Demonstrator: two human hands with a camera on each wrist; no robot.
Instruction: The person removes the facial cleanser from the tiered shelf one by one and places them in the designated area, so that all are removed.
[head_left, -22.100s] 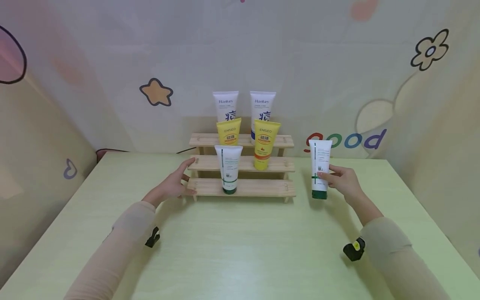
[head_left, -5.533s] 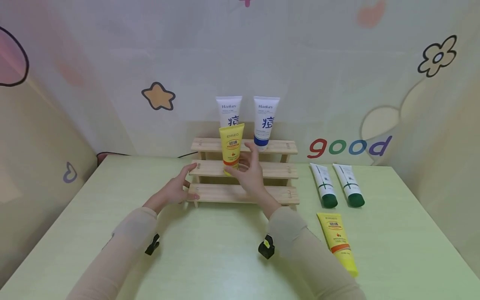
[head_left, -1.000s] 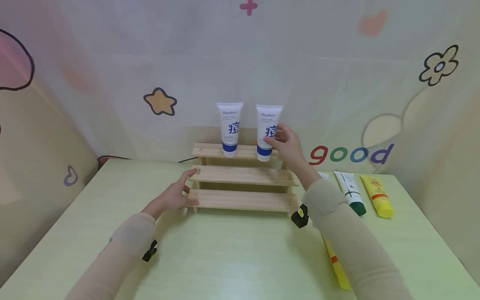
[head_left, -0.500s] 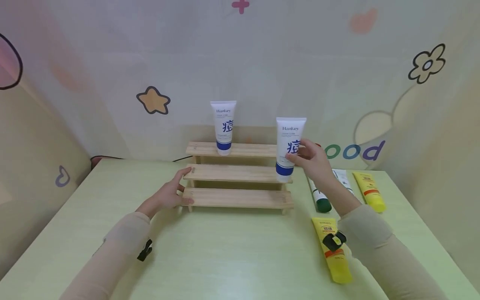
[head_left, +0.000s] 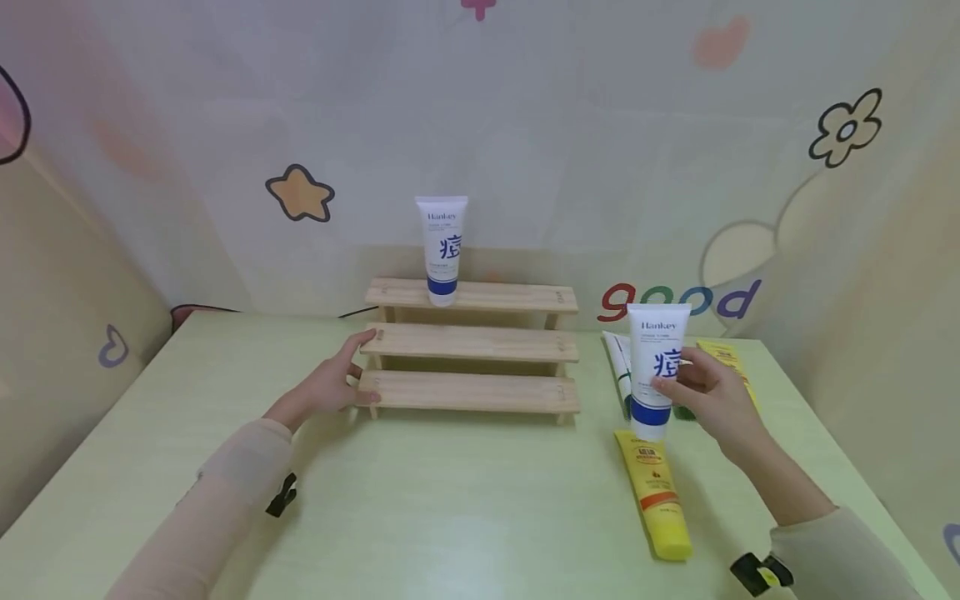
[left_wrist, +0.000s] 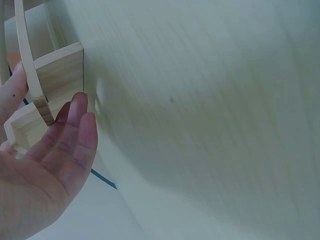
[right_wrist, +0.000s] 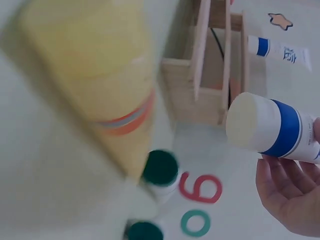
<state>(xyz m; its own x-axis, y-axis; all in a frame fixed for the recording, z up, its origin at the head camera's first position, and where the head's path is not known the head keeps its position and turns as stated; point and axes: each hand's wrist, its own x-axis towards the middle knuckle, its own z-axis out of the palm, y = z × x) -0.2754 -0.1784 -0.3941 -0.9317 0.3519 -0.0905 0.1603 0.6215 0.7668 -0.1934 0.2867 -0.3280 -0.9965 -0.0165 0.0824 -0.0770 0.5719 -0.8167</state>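
A white squeeze tube with a blue band and white cap is pinched upright in my right hand, above the right side of the table. In the right wrist view the tube's cap end points away from the fingers. My left hand grips the left end of the three-tier wooden rack. The left wrist view has the thumb on one side of a rack board and the fingers on the other. A matching white tube stands cap-down on the top tier.
On the table, a yellow tube lies just below the held tube. Behind the right hand lie a green-capped white tube, another mostly hidden one, and a second yellow tube. A printed backdrop rises behind the rack.
Earlier, the right hand laid green-capped and yellow tubes on the table. Within the last second it has carried a white tube from the top tier rightward and down. The left hand stays on the rack.
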